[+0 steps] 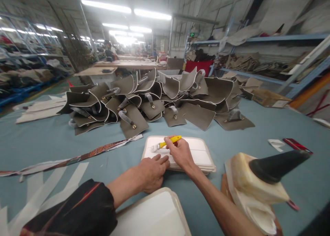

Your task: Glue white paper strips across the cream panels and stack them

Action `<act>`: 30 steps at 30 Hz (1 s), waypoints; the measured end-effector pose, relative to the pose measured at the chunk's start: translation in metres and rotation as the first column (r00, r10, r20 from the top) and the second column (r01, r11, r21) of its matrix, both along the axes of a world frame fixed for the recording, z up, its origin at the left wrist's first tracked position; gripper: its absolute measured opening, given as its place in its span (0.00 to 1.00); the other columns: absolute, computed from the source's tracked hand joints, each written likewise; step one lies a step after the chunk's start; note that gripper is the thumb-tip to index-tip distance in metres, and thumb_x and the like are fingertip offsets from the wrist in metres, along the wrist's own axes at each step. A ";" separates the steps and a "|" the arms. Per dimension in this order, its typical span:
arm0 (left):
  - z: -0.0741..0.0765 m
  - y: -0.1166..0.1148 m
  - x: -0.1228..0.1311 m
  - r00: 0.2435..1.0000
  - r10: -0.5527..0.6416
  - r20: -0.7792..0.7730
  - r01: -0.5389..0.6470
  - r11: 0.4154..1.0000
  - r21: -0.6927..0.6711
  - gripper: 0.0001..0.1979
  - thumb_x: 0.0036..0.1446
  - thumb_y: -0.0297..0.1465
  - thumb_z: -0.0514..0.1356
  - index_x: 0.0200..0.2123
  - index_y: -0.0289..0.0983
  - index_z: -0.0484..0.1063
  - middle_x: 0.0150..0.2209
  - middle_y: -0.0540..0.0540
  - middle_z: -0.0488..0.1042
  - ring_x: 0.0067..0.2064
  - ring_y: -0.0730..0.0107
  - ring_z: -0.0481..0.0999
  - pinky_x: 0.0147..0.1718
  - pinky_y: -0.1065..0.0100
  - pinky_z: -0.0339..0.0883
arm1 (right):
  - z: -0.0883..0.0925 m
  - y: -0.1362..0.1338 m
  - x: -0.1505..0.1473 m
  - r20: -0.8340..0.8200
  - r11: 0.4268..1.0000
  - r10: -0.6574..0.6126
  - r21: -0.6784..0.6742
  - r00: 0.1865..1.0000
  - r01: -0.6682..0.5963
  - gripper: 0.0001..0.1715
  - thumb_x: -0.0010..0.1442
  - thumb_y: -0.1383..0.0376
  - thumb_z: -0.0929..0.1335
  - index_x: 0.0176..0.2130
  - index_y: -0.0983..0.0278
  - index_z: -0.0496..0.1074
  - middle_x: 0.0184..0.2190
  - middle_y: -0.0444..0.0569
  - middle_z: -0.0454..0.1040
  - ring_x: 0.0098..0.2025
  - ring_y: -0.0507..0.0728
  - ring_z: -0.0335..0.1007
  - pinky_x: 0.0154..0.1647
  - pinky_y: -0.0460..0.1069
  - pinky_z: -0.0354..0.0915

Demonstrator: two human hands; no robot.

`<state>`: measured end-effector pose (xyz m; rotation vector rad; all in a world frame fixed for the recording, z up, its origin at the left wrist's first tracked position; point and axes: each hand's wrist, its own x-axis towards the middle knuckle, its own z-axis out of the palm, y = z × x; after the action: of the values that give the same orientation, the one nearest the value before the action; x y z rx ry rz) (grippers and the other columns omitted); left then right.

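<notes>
My right hand [180,152] grips a paintbrush [170,140] by its yellow handle. The brush's whitish bristles touch the upper left of a stack of white rectangular panels [196,146] with rounded corners and beige edges. My left hand [153,170] lies flat on the near left part of the same stack, fingers stretched out. Closer to me sits a second stack of white panels [157,215], partly covered by my left sleeve. On the right stands a glue-crusted, cream-coloured container [247,174] with a black conical part [275,165] on top.
Grey-brown bag pieces [198,114] with wrapped handles are heaped across the back of the blue-green table [103,174]. White strips [48,188] and a long patterned strip [95,150] lie left. A red case [296,145] and cardboard box [270,98] are right.
</notes>
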<state>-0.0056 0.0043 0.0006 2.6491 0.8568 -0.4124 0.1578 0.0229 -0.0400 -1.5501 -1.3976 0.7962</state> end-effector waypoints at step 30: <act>-0.006 0.009 -0.004 0.998 0.035 -0.057 -0.040 0.995 -0.090 0.36 0.62 0.27 0.53 0.73 0.36 0.51 0.76 0.37 0.48 0.76 0.50 0.48 0.72 0.51 0.54 | 0.042 -0.061 0.164 0.549 0.920 -0.338 0.021 0.764 0.392 0.21 0.67 0.51 0.66 0.39 0.60 0.83 0.28 0.50 0.80 0.33 0.59 0.77 0.32 0.48 0.57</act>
<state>-0.0093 0.0137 -0.0050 2.5455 0.8815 -0.5056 0.3213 -0.0377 0.0016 -2.1554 -1.3773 0.1755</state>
